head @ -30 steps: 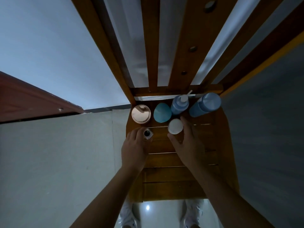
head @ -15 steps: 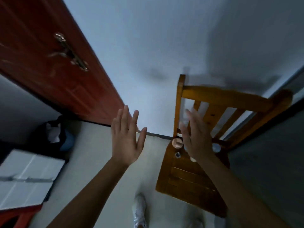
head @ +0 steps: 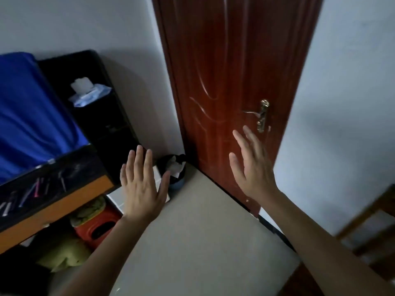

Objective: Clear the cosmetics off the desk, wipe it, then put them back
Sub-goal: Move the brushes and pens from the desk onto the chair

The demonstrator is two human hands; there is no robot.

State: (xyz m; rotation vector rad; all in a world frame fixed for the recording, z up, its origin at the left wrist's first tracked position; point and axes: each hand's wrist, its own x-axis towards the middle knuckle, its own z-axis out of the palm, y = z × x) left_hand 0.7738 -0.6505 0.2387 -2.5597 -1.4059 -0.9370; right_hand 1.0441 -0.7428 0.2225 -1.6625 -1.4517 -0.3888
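The red-brown door (head: pixel 233 86) fills the middle of the view, shut, with white wall on either side. At the left stands the table (head: pixel 53 201), a dark surface with an orange front edge; a blue cloth (head: pixel 27 116) lies over much of it, and a few slim pen-like items (head: pixel 32 192), possibly cosmetics, lie near its front edge. A wet-wipe pack (head: pixel 89 92) sits on the black shelf behind. Part of a wooden chair (head: pixel 372 227) shows at the right edge; no cosmetics can be seen on it from here. A small bin (head: pixel 176 174) stands on the floor by the door frame.

Both hands are empty with fingers spread: left hand (head: pixel 142 189) near the table corner, right hand (head: pixel 253 167) in front of the door.

Judgement: the person appears to be between chair and table. To do it well, pull one wipe from the pack, lift the remaining slim items clear first, then wipe from the back toward the front edge
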